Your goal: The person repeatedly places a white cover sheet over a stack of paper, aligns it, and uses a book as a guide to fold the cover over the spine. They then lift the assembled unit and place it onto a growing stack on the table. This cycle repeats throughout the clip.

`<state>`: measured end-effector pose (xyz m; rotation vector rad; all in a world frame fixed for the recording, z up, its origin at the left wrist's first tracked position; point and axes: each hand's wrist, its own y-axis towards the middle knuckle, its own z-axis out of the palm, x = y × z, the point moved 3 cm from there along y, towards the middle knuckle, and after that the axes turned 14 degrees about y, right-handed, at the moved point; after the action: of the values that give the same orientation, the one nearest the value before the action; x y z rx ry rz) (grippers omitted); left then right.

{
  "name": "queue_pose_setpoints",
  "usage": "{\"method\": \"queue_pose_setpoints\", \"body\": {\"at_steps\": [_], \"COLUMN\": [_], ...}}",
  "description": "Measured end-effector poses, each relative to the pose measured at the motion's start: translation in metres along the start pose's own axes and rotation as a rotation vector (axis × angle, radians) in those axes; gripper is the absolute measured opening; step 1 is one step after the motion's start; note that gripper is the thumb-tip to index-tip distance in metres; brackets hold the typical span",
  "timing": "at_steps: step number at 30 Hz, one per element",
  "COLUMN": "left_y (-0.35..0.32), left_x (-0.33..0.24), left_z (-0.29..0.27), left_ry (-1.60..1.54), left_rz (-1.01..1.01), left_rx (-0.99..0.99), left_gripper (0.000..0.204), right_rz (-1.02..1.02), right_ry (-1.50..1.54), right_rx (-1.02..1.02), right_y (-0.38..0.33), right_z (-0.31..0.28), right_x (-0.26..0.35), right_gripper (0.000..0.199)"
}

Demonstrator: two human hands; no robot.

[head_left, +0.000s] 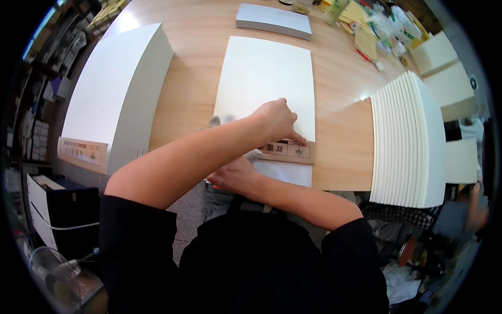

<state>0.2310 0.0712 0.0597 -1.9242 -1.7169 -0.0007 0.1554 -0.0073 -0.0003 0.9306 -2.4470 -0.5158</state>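
My forearms cross over a white sheet or booklet [266,78] lying at the table's front edge. Across its near part runs a brown printed paper band [285,153], with more white paper below it. From the left, my left hand [278,121] reaches over and touches the band's right end, thumb side down and the other fingers bent. Below that forearm, my right hand [234,172] is curled at the band's left end. Its fingers are mostly hidden, and whatever they hold cannot be made out. Grey, blurred bits [253,155] show beside it, perhaps fingertip covers.
A tall white stack [104,83] with a similar brown band stands on the left. At right, several thick white booklets [400,146] stand in a row. A smaller white stack [273,20] lies at the back, near plastic bags and clutter [389,29].
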Motion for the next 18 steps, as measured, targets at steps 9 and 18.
{"method": "queue_pose_setpoints", "body": {"at_steps": [9, 18], "left_y": [0.006, -0.067], "left_x": [-0.007, -0.03], "left_z": [0.022, 0.029], "left_ry": [0.15, -0.12], "left_rz": [-0.013, -0.299], "left_rx": [-0.176, -0.113], "left_gripper": [0.109, 0.072], "right_rz": [0.152, 0.815], "right_ry": [-0.279, -0.133], "right_rx": [-0.031, -0.519], "right_y": [-0.13, -0.24], "right_z": [-0.1, -0.178], "right_x": [-0.032, -0.062], "right_gripper": [0.01, 0.019]}}
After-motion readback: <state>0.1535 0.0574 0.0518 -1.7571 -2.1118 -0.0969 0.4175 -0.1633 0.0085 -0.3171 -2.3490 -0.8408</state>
